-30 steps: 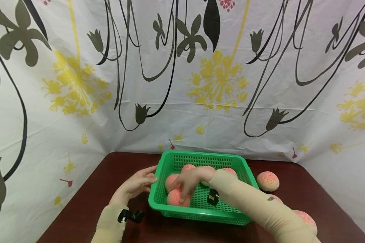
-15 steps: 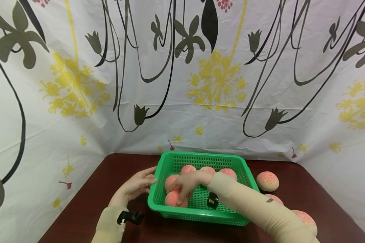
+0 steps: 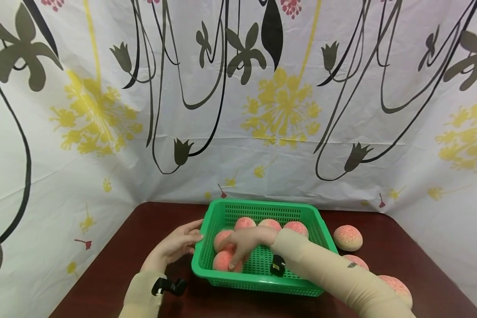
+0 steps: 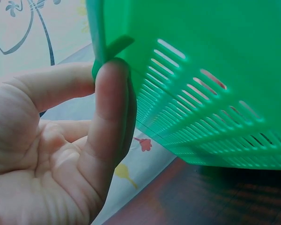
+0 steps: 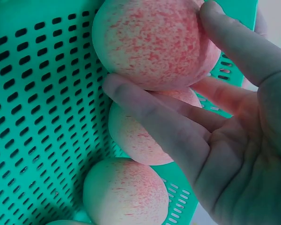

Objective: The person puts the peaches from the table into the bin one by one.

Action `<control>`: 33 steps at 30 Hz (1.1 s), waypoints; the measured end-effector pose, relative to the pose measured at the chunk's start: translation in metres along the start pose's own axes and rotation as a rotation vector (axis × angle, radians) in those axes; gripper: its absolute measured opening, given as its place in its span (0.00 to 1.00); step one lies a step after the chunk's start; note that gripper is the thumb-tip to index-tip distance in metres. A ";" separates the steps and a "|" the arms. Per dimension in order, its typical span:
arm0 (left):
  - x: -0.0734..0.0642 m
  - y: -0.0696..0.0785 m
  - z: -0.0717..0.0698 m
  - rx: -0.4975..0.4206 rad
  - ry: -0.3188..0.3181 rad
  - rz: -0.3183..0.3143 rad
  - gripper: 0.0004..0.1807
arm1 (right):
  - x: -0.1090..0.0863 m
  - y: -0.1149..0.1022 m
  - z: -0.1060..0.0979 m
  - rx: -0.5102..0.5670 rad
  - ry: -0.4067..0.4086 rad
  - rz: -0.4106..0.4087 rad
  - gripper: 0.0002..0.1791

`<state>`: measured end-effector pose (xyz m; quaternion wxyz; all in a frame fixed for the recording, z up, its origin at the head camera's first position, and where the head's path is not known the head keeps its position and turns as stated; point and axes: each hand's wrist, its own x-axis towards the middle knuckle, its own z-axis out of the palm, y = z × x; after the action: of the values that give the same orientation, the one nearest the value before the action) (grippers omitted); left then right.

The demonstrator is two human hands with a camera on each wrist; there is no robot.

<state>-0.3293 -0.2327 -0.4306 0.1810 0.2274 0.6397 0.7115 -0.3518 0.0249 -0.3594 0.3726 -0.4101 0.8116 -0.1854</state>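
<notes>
A green plastic basket point(image 3: 258, 277) with slotted walls stands on the dark table. My left hand point(image 3: 179, 244) holds its left rim, thumb and fingers at the edge of the basket wall point(image 4: 206, 33) in the left wrist view. Inside, my right hand point(image 3: 246, 242) grips a pink-and-cream peach point(image 3: 221, 261) in the near left corner. The right wrist view has this peach point(image 5: 152, 42) between thumb and fingers, with a second peach point(image 5: 140, 136) just behind. Further peaches, including one at the back point(image 3: 245, 222), line the basket's left and far sides.
To the right of the basket, one peach point(image 3: 347, 237) lies on the table point(image 3: 155, 221). Two more, a partly hidden peach point(image 3: 355, 259) and a nearer peach point(image 3: 397, 287), lie beside the right sleeve point(image 3: 330, 269). A patterned curtain point(image 3: 230, 168) hangs behind the table.
My right hand and its peach have shifted slightly left, nearer the basket's left wall. The left hand stays at the rim. The whole head view has drifted a little.
</notes>
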 end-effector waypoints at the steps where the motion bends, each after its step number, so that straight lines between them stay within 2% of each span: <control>1: 0.000 0.000 0.000 -0.004 0.000 -0.001 0.34 | 0.000 0.000 0.001 0.020 0.005 0.004 0.32; 4: -0.001 0.000 0.001 -0.009 0.005 -0.005 0.34 | -0.001 0.000 0.001 0.048 0.022 0.014 0.33; 6: -0.001 0.000 0.001 -0.006 0.009 -0.006 0.34 | -0.002 0.000 0.001 0.027 0.032 0.015 0.33; 10: -0.002 0.001 0.001 0.004 0.015 -0.004 0.35 | 0.000 0.001 0.002 -0.067 0.061 -0.011 0.35; 19: -0.003 0.000 0.000 -0.002 0.023 -0.005 0.36 | 0.002 -0.001 0.006 -0.196 0.090 -0.034 0.35; 26: -0.004 0.000 0.000 -0.010 0.022 -0.003 0.36 | 0.001 0.001 0.008 -0.044 0.051 -0.024 0.35; 33: -0.001 -0.001 0.000 0.001 0.011 -0.006 0.35 | -0.003 0.005 0.006 0.007 0.008 -0.035 0.38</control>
<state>-0.3285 -0.2335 -0.4321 0.1795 0.2218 0.6415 0.7121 -0.3487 0.0305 -0.3644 0.3678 -0.4222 0.8049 -0.1965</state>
